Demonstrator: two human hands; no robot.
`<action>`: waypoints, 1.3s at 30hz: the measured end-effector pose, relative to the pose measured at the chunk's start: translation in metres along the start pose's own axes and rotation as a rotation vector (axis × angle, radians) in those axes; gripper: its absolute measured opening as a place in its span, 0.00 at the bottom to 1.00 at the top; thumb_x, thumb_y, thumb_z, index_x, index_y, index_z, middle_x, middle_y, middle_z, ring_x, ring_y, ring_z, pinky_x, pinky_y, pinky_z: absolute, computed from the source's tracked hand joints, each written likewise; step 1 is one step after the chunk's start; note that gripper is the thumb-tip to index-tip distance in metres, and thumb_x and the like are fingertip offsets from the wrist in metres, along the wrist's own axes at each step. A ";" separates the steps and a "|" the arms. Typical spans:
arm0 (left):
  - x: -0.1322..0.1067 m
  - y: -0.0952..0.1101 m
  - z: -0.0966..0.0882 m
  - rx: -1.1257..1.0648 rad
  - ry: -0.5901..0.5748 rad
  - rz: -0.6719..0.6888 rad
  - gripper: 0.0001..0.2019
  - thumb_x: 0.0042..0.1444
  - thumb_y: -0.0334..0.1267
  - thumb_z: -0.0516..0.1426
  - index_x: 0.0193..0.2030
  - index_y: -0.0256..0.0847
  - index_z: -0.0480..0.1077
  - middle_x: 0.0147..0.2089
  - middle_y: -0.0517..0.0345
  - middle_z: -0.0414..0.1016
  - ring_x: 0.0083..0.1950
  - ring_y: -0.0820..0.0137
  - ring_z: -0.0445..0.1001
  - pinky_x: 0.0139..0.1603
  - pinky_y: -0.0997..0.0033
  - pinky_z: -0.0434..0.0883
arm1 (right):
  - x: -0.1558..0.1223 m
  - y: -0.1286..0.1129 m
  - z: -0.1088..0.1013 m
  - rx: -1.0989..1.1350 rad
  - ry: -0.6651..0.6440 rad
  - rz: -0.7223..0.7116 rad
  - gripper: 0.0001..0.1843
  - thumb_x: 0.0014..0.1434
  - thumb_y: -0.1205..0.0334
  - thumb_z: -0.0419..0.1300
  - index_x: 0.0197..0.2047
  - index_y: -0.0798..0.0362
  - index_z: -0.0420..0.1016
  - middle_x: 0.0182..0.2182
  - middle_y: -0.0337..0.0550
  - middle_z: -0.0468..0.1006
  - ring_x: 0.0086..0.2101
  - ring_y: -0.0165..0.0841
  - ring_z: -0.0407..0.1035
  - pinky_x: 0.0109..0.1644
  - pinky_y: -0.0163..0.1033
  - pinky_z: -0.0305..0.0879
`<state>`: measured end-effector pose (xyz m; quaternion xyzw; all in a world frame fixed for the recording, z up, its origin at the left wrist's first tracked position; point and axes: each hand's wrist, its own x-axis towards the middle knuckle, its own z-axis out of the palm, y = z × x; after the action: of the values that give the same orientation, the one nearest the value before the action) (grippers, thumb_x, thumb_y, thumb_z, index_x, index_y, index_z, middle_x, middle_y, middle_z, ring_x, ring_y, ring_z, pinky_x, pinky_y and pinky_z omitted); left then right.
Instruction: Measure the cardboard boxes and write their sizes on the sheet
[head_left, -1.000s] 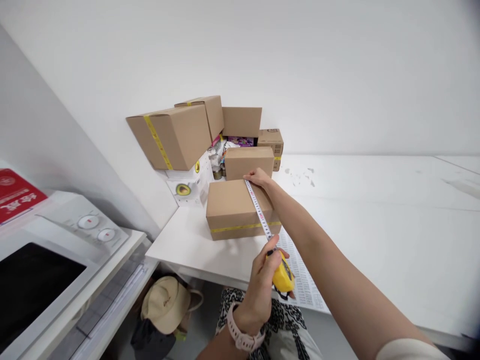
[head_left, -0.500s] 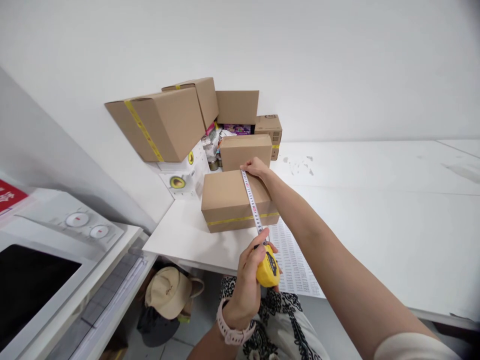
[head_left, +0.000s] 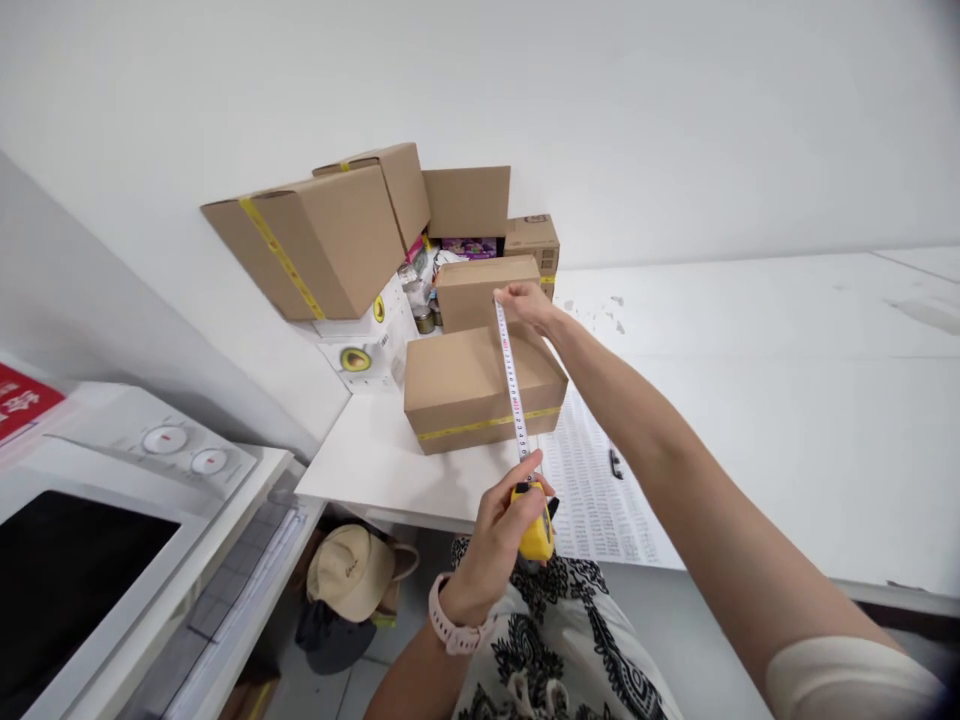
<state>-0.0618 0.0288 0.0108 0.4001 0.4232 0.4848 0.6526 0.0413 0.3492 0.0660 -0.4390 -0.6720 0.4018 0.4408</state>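
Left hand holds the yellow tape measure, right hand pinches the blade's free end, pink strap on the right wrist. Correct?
Not quite: the head view shows the pink strap on the left wrist. Otherwise right: left hand holds the yellow tape measure, right hand pinches the blade at its free end.

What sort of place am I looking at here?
Probably a packing or storage corner: taped cardboard boxes on a white table, a yellow tape measure in the left hand, and what looks like a microwave oven.
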 end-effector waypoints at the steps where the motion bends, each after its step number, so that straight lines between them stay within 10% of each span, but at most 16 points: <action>1: -0.001 -0.002 -0.004 0.047 -0.039 0.025 0.32 0.60 0.53 0.62 0.69 0.47 0.67 0.50 0.53 0.69 0.35 0.72 0.71 0.31 0.73 0.72 | -0.005 -0.004 -0.012 0.039 0.035 -0.031 0.17 0.61 0.51 0.66 0.29 0.52 0.68 0.25 0.36 0.70 0.30 0.28 0.64 0.38 0.35 0.64; 8: 0.016 -0.019 -0.013 0.316 -0.062 0.138 0.53 0.58 0.46 0.66 0.78 0.59 0.34 0.62 0.48 0.64 0.45 0.67 0.69 0.42 0.67 0.73 | -0.122 -0.011 -0.086 0.204 0.249 -0.236 0.14 0.63 0.52 0.65 0.32 0.53 0.72 0.31 0.38 0.74 0.34 0.28 0.69 0.45 0.39 0.68; 14: 0.040 -0.028 0.025 0.424 -0.164 0.171 0.56 0.54 0.39 0.66 0.79 0.49 0.31 0.52 0.51 0.70 0.41 0.68 0.69 0.45 0.63 0.70 | -0.240 0.028 -0.072 0.189 0.305 -0.115 0.19 0.61 0.44 0.64 0.33 0.52 0.73 0.31 0.40 0.76 0.33 0.31 0.69 0.42 0.40 0.67; 18: 0.041 -0.034 0.038 0.481 -0.157 0.196 0.45 0.54 0.40 0.66 0.76 0.45 0.49 0.53 0.48 0.71 0.46 0.65 0.71 0.45 0.63 0.71 | -0.273 0.043 -0.051 0.139 0.249 -0.048 0.17 0.64 0.45 0.62 0.34 0.51 0.74 0.30 0.39 0.76 0.33 0.31 0.68 0.41 0.40 0.66; 26: 0.011 -0.036 -0.007 0.420 -0.009 0.155 0.26 0.58 0.50 0.63 0.61 0.41 0.70 0.45 0.54 0.75 0.40 0.67 0.73 0.40 0.70 0.72 | -0.275 0.036 -0.006 0.092 -0.005 -0.054 0.13 0.62 0.49 0.63 0.37 0.50 0.78 0.34 0.42 0.81 0.38 0.35 0.74 0.47 0.43 0.68; 35: 0.024 -0.020 -0.122 -0.005 0.812 0.530 0.25 0.48 0.45 0.68 0.53 0.43 0.72 0.48 0.57 0.78 0.42 0.71 0.77 0.45 0.73 0.74 | -0.219 0.099 -0.002 0.198 0.254 0.308 0.32 0.55 0.57 0.61 0.63 0.50 0.69 0.62 0.55 0.73 0.63 0.43 0.66 0.65 0.54 0.62; 39: 0.050 -0.014 -0.141 -0.099 0.694 0.499 0.24 0.43 0.48 0.68 0.46 0.41 0.73 0.48 0.52 0.79 0.46 0.66 0.78 0.47 0.67 0.76 | -0.209 0.102 0.005 0.233 0.181 0.314 0.38 0.48 0.64 0.60 0.65 0.49 0.68 0.66 0.51 0.69 0.66 0.43 0.61 0.69 0.53 0.58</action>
<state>-0.1813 0.0899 -0.0556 0.2718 0.4840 0.7533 0.3528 0.1079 0.1807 -0.0797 -0.5186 -0.5023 0.4994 0.4790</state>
